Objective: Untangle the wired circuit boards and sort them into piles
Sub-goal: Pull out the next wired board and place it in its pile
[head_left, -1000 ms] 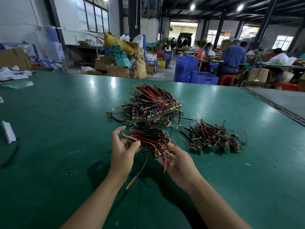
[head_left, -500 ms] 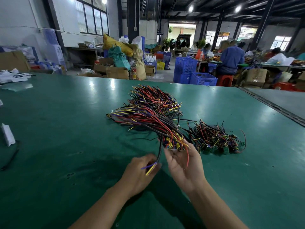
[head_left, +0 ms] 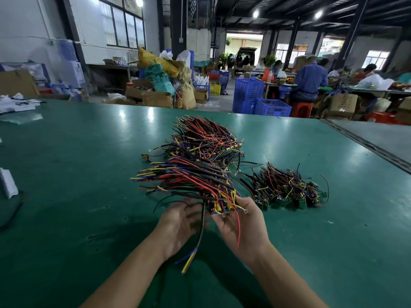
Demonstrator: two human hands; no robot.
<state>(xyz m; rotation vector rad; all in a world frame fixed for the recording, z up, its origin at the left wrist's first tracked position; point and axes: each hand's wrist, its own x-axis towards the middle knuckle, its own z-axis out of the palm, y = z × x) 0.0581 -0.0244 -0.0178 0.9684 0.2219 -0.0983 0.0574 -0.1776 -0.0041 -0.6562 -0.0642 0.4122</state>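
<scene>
The right hand [head_left: 244, 227] is gripping the light bundle [head_left: 200, 185] by its stiff boards [head_left: 220, 212]. The floppy wires [head_left: 160, 174] will likely snag. The left hand [head_left: 180, 223] is showing blurred, so its grip cannot be told.

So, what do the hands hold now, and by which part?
The right hand grips a bundle of wired circuit boards at its board end. The left hand, blurred beside the hanging black cable, cannot be judged.

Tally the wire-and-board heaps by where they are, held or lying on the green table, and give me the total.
Held bundle, gripped in the right hand: 1
Piles lying on the table: 2, the large pile and the small pile
Total: 3
</scene>
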